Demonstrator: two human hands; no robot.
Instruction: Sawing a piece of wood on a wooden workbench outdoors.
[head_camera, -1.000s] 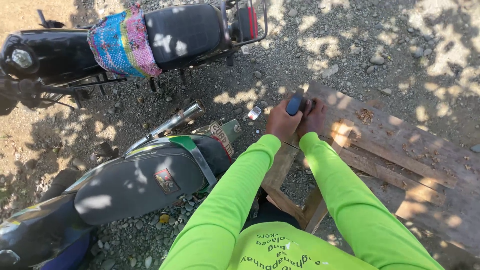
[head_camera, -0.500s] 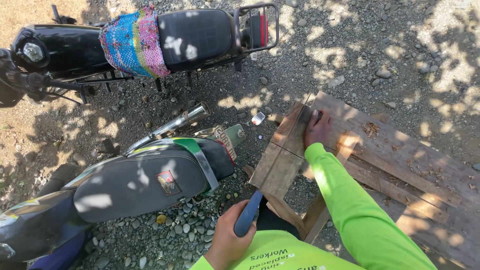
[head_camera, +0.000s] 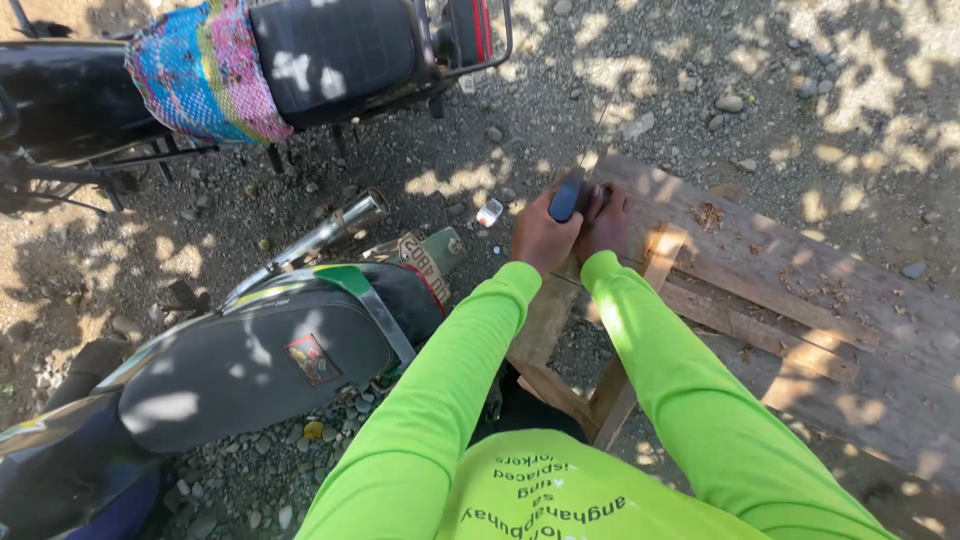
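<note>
Left hand (head_camera: 542, 238) gripping dark blue tool handle (head_camera: 568, 195), right hand (head_camera: 604, 222) pressed closed beside it at three o'clock, both on wooden plank (head_camera: 545, 315), motorcycle seat (head_camera: 255, 355) at eight o'clock.

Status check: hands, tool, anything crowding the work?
Left hand gripping dark-handled tool. Right hand pressed beside it on wooden pallet. Parked motorcycle close on the left, not touching hands.

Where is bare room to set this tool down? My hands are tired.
Free: the pallet boards right of the right hand. Crowded: left, the motorcycle seat hugs the left hand gripping the tool.
</note>
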